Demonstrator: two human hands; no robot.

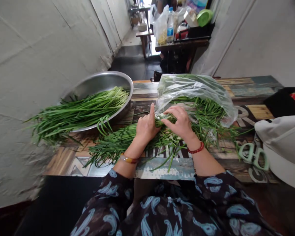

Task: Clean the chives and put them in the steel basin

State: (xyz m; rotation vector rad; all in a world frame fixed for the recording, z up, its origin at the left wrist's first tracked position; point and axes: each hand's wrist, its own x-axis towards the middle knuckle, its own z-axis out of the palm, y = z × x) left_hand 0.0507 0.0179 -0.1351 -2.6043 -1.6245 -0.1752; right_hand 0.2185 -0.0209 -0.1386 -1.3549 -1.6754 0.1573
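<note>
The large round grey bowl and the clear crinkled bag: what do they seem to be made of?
The large round grey bowl looks like stainless steel, with a smooth, softly shining metallic surface and a rolled rim. The clear crinkled bag seems to be thin plastic, probably polyethylene: glossy, see-through and creased.

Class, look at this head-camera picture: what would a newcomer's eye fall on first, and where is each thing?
First come the left hand and right hand, holding a bunch of long green stalks mid-table. A clear plastic bag lies just beyond the right hand, while a steel basin at the left holds a second stalk pile.
</note>
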